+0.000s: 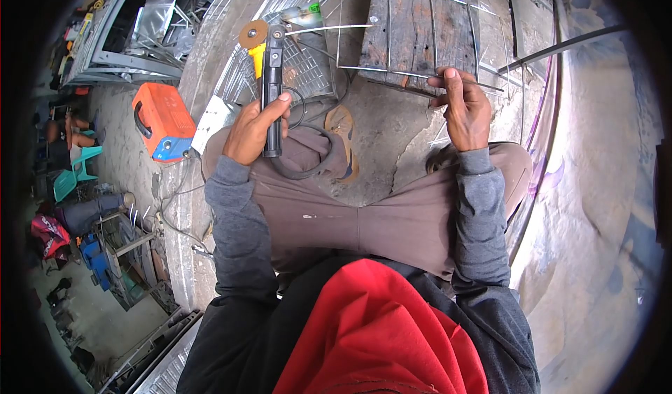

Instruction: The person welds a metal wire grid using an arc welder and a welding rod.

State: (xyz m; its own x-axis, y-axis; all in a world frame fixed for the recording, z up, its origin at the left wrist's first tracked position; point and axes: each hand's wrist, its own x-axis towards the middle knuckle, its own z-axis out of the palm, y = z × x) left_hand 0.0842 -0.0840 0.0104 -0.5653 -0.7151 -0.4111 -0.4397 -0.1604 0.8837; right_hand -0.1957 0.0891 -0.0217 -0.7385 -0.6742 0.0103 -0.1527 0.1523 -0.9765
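My left hand [255, 129] is closed around the black handle of a welding electrode holder [273, 89], held upright. A thin pale electrode [329, 28] sticks out to the right from its top, its tip over a charred wooden board [409, 37]. Across the board lies a frame of thin metal rods [432, 23]. At the frame's near edge, my right hand [465, 110] pinches a thin metal rod [490, 86] between thumb and fingers. Behind the holder show the brown disc [253, 34] and yellow body of a grinder, partly hidden.
An orange and blue machine [163, 121] stands at the left. Wire mesh [308, 72] and metal pieces lie beyond my left hand. A thick black cable [308, 173] loops over my leg. Far left are a green chair [77, 173] and a person's legs [91, 212].
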